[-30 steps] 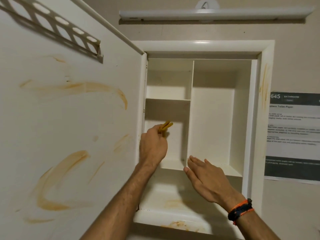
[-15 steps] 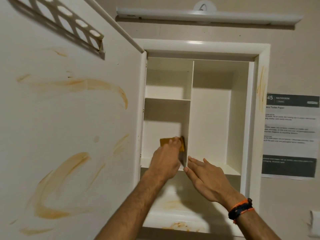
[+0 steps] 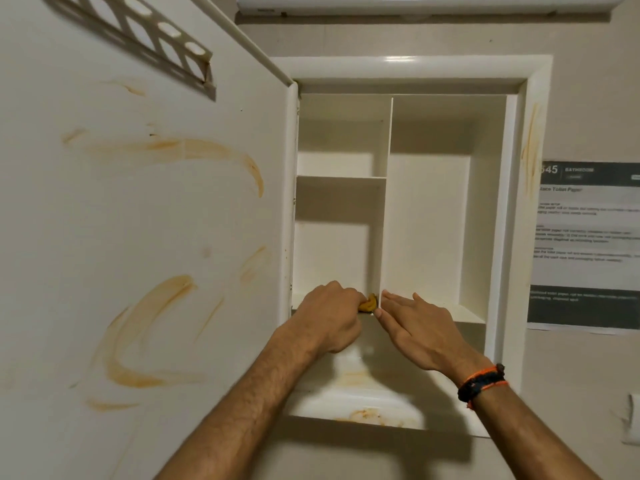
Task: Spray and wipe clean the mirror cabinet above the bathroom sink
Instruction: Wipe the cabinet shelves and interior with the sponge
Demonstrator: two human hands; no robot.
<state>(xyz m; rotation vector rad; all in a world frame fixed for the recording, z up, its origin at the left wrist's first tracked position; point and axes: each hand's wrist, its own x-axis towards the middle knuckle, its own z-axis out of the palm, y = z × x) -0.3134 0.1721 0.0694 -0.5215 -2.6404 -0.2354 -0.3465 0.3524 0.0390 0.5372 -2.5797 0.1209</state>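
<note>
Down at the front of the lower-left compartment, my left hand (image 3: pixel 330 315) is curled round a yellow cloth (image 3: pixel 368 303), and only a crumpled corner of it pokes out past the knuckles, so I can't make out how big it is. It sits right against the foot of the vertical divider (image 3: pixel 383 202), on the compartment floor. On the other side of that divider my right hand (image 3: pixel 420 329) lies flat, fingers straight and together, holding nothing, its fingertips against the divider's base and its thumb tip just beside the cloth. An orange and dark wristband (image 3: pixel 482 382) rings that wrist.

I'm looking up into the mirror cabinet (image 3: pixel 412 69): two stacked compartments on the left, one tall one on the right. Both forearms cross in front of the bottom ledge (image 3: pixel 360 393) and hide part of it; orange-brown smears show on what I can see. The open door (image 3: pixel 138 237) fills the left of my view, its inner face streaked with the same smears, a perforated rack (image 3: pixel 138 32) fixed near its top, cut off by the frame edge. More streaks run down the cabinet frame's right side (image 3: pixel 531 147). A light fixture (image 3: pixel 426 3) above is cropped at the top. On the wall to the right, a printed notice (image 3: pixel 585 244) runs out of frame, its small text too blurred to read.
</note>
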